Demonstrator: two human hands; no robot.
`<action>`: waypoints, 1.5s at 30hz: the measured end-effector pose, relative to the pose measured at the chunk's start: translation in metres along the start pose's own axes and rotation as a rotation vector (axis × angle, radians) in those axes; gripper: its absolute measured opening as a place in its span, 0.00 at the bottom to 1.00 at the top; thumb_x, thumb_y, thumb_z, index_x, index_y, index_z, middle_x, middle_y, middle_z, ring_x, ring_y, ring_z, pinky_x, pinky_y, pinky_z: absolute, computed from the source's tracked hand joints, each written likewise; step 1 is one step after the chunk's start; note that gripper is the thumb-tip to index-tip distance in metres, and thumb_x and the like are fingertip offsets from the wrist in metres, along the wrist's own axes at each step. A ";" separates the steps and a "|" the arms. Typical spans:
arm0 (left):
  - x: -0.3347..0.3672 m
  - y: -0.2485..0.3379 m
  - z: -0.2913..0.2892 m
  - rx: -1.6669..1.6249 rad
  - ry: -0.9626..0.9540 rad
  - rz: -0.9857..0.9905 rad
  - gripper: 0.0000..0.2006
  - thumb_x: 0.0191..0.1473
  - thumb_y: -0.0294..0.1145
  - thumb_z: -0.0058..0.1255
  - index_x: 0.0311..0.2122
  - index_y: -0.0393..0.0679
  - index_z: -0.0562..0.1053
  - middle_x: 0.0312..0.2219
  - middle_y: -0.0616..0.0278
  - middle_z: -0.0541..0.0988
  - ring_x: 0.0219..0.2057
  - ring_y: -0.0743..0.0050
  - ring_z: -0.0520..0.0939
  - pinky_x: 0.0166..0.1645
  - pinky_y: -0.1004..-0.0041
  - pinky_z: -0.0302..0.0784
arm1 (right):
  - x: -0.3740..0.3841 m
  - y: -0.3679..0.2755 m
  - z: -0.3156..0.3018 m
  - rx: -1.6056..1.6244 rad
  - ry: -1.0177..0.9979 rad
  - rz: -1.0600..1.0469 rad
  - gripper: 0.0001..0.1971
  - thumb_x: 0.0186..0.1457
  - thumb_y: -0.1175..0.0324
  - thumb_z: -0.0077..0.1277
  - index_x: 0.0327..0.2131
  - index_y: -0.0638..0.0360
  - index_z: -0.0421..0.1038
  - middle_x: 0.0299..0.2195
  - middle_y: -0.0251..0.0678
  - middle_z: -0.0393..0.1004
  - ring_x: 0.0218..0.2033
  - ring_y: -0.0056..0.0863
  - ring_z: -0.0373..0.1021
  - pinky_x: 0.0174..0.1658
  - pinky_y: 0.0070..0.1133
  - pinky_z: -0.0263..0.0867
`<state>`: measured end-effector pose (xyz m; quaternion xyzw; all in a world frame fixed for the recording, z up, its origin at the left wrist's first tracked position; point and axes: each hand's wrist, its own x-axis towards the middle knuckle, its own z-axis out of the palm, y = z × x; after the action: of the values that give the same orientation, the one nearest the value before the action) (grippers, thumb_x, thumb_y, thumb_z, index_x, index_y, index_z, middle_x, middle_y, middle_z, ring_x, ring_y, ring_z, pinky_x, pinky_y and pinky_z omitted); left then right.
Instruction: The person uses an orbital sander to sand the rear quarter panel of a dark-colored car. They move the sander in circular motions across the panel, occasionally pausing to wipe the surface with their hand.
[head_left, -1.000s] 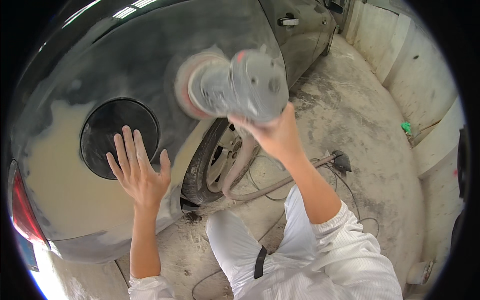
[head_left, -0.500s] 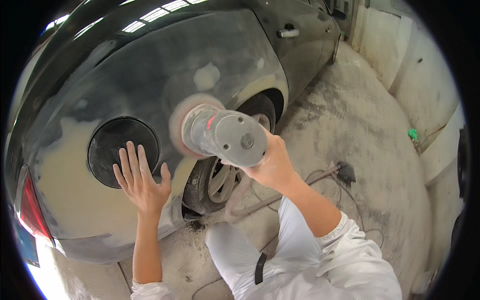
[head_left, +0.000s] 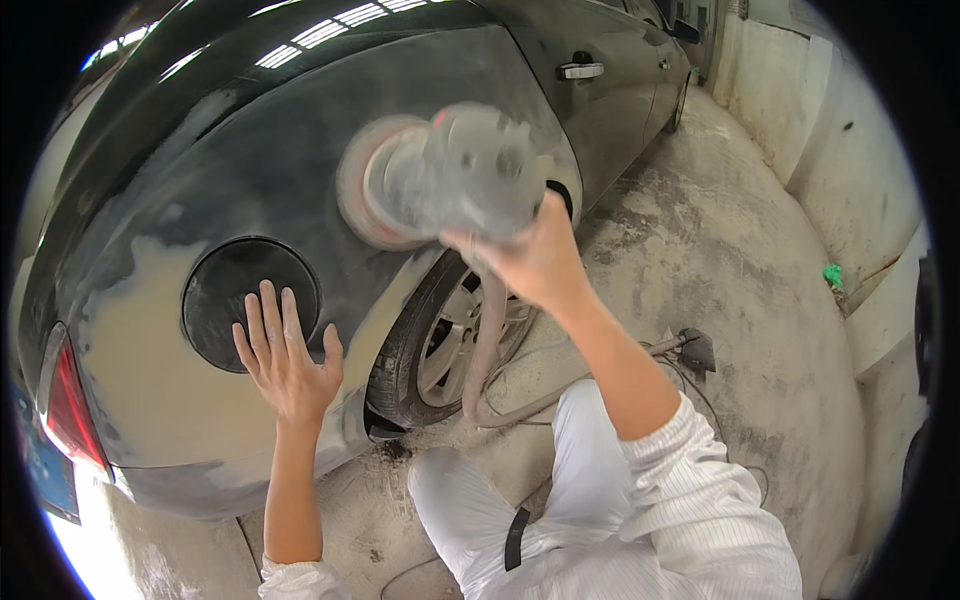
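Note:
My right hand (head_left: 535,255) grips a grey power sander (head_left: 455,165), blurred by motion, whose round pad (head_left: 365,190) is against the dark, dull rear side panel (head_left: 290,150) of a car, above the wheel arch. A dusty hose (head_left: 490,340) hangs from the sander. Flat on the panel, with fingers spread, my left hand (head_left: 290,360) overlaps the lower part of a round black fuel flap (head_left: 235,300). Cream-coloured filler (head_left: 140,370) covers the panel around the flap, and another strip runs along the wheel arch.
Below the sander is the rear wheel (head_left: 440,350). Hose and cables trail over the dusty concrete floor (head_left: 720,260) to a dark fitting (head_left: 697,350). A pale wall (head_left: 850,150) stands at the right, with a green scrap (head_left: 832,275) near its foot. The red tail light (head_left: 75,410) is at far left.
The sander and my right hand have moved up the panel, away from the wheel arch, and the hose has lifted with them. My left hand stays on the panel.

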<state>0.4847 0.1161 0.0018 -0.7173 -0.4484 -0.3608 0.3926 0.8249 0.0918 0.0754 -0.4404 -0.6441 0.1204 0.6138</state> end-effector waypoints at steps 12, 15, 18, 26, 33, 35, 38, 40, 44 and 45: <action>0.001 0.001 0.000 -0.004 0.021 0.020 0.36 0.60 0.43 0.63 0.71 0.39 0.72 0.73 0.46 0.72 0.76 0.42 0.68 0.80 0.42 0.52 | -0.013 0.034 -0.012 0.024 0.058 -0.123 0.31 0.48 0.58 0.82 0.51 0.64 0.82 0.39 0.46 0.89 0.40 0.41 0.87 0.47 0.33 0.80; 0.001 0.001 -0.001 0.005 0.025 0.040 0.36 0.61 0.43 0.63 0.72 0.39 0.72 0.73 0.46 0.72 0.77 0.41 0.67 0.80 0.42 0.53 | 0.035 0.049 -0.038 0.084 0.079 0.172 0.30 0.51 0.56 0.81 0.51 0.67 0.83 0.40 0.40 0.90 0.41 0.34 0.87 0.49 0.32 0.80; 0.001 0.001 0.000 0.019 0.003 0.033 0.35 0.62 0.43 0.62 0.72 0.39 0.72 0.73 0.44 0.71 0.77 0.41 0.67 0.79 0.42 0.54 | 0.021 0.048 -0.047 0.141 0.097 0.219 0.31 0.51 0.58 0.81 0.53 0.66 0.83 0.43 0.41 0.90 0.45 0.34 0.86 0.52 0.33 0.80; 0.001 0.004 0.000 0.074 0.019 0.082 0.35 0.64 0.47 0.60 0.72 0.39 0.72 0.75 0.41 0.68 0.77 0.40 0.65 0.79 0.45 0.53 | -0.018 0.060 -0.056 0.096 0.121 0.136 0.28 0.50 0.61 0.82 0.50 0.68 0.83 0.44 0.43 0.89 0.45 0.33 0.86 0.52 0.32 0.79; 0.029 0.023 0.012 0.043 -0.105 0.145 0.36 0.65 0.47 0.59 0.73 0.39 0.71 0.75 0.46 0.69 0.77 0.43 0.65 0.79 0.45 0.53 | -0.035 0.072 -0.054 0.140 0.130 0.130 0.28 0.50 0.64 0.81 0.51 0.69 0.82 0.46 0.45 0.89 0.47 0.33 0.85 0.53 0.31 0.78; 0.037 0.029 0.013 0.063 -0.123 0.167 0.36 0.65 0.47 0.59 0.73 0.39 0.70 0.75 0.46 0.69 0.78 0.43 0.64 0.79 0.44 0.53 | -0.064 0.075 -0.040 0.107 0.035 -0.004 0.29 0.49 0.63 0.81 0.51 0.68 0.82 0.46 0.46 0.89 0.47 0.38 0.86 0.54 0.33 0.78; 0.049 0.032 0.007 0.097 -0.183 0.199 0.37 0.66 0.49 0.58 0.74 0.38 0.69 0.77 0.46 0.66 0.78 0.43 0.62 0.80 0.43 0.51 | -0.062 0.086 -0.042 -0.009 0.050 -0.023 0.31 0.47 0.61 0.82 0.51 0.67 0.82 0.45 0.45 0.89 0.45 0.38 0.86 0.52 0.34 0.79; 0.063 0.032 0.000 0.130 -0.243 0.197 0.38 0.66 0.51 0.57 0.74 0.38 0.69 0.78 0.46 0.63 0.79 0.43 0.60 0.80 0.42 0.50 | -0.040 0.095 -0.056 0.142 0.159 -0.075 0.27 0.50 0.62 0.81 0.48 0.67 0.82 0.41 0.42 0.88 0.41 0.33 0.86 0.45 0.32 0.79; 0.120 0.047 0.006 0.193 -0.240 0.172 0.43 0.67 0.58 0.55 0.76 0.35 0.65 0.79 0.47 0.59 0.81 0.44 0.56 0.82 0.45 0.48 | 0.005 0.123 -0.098 0.324 0.163 0.338 0.15 0.55 0.67 0.79 0.37 0.65 0.83 0.29 0.34 0.83 0.26 0.21 0.79 0.25 0.24 0.71; 0.141 0.055 0.015 0.199 -0.212 0.162 0.45 0.67 0.60 0.54 0.76 0.34 0.64 0.79 0.46 0.59 0.81 0.45 0.56 0.82 0.46 0.47 | 0.011 0.128 -0.104 0.229 0.191 0.408 0.13 0.55 0.67 0.78 0.35 0.64 0.83 0.26 0.32 0.81 0.21 0.20 0.76 0.22 0.23 0.68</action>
<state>0.5852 0.1641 0.1046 -0.7428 -0.4616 -0.2041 0.4399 0.9727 0.1338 0.0164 -0.4985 -0.4629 0.2716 0.6808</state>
